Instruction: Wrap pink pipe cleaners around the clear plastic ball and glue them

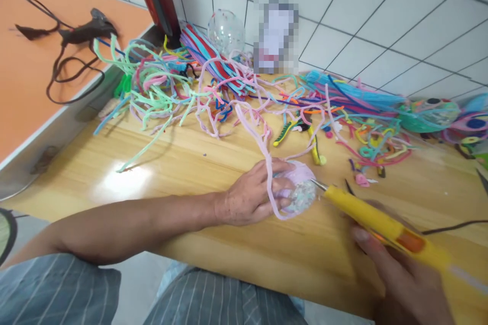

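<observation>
Bright light glares white off the glossy yellow wooden tabletop (206, 172); blur softens the yellow metal-tipped tool (375, 216) and bare right hand (404, 274); pixelation masks a dark-edged rectangle (277, 35).

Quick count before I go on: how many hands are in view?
2: the left hand grips the clear ball on the table; the right hand holds the yellow glue gun. No others show.

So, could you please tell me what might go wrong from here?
The yellow glue gun in the right hand has its nozzle at the clear ball, close to the fingers of the left hand; if it is hot, a slip might burn them. The lilac strip crosses in front of those fingers, so it could snag if that hand moves. The ball's curved surface might also let the nozzle skid.
</observation>
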`<state>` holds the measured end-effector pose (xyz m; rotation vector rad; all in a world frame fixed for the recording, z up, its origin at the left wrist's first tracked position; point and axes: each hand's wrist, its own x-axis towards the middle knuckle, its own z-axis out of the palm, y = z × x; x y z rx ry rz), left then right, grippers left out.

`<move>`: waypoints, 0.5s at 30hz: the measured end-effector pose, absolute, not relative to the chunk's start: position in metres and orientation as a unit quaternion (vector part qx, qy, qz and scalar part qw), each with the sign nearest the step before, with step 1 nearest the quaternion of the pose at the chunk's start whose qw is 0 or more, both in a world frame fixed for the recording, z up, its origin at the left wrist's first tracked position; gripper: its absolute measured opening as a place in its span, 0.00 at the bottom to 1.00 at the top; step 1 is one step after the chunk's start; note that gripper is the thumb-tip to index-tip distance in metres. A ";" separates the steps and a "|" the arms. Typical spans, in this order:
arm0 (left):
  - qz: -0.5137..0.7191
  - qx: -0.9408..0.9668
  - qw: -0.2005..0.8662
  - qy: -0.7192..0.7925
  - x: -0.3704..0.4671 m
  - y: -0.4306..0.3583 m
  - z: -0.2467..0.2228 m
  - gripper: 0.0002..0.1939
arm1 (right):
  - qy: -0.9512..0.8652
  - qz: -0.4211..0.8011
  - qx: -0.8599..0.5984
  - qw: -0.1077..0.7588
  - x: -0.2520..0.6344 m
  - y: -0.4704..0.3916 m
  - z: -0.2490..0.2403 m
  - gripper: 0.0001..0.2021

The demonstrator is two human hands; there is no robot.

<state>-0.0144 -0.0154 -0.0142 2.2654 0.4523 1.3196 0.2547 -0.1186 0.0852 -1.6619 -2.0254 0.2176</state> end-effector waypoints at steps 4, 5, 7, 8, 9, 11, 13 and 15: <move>0.485 0.821 0.251 0.167 -0.013 -0.014 -0.018 0.13 | -0.704 0.210 -0.611 0.296 0.268 -0.108 0.086 0.11; 0.487 0.819 0.256 0.163 -0.012 -0.013 -0.019 0.14 | -0.698 0.229 -0.610 0.298 0.272 -0.107 0.088 0.12; 0.484 0.817 0.267 0.164 -0.009 -0.012 -0.021 0.15 | -0.702 0.228 -0.612 0.284 0.279 -0.108 0.092 0.13; 0.488 0.816 0.265 0.162 -0.008 -0.011 -0.022 0.16 | -0.707 0.208 -0.618 0.274 0.282 -0.108 0.093 0.13; 0.492 0.813 0.264 0.165 -0.007 -0.011 -0.023 0.16 | -0.714 0.176 -0.625 0.262 0.285 -0.109 0.094 0.12; 0.496 0.807 0.268 0.179 -0.007 -0.011 -0.022 0.16 | -0.734 0.087 -0.629 0.241 0.291 -0.109 0.091 0.13; 0.494 0.806 0.267 0.188 -0.007 -0.012 -0.021 0.16 | -0.768 0.015 -0.600 0.222 0.295 -0.109 0.084 0.14; 0.476 0.814 0.270 0.192 -0.007 -0.014 -0.018 0.16 | -0.800 -0.027 -0.558 0.217 0.298 -0.108 0.073 0.14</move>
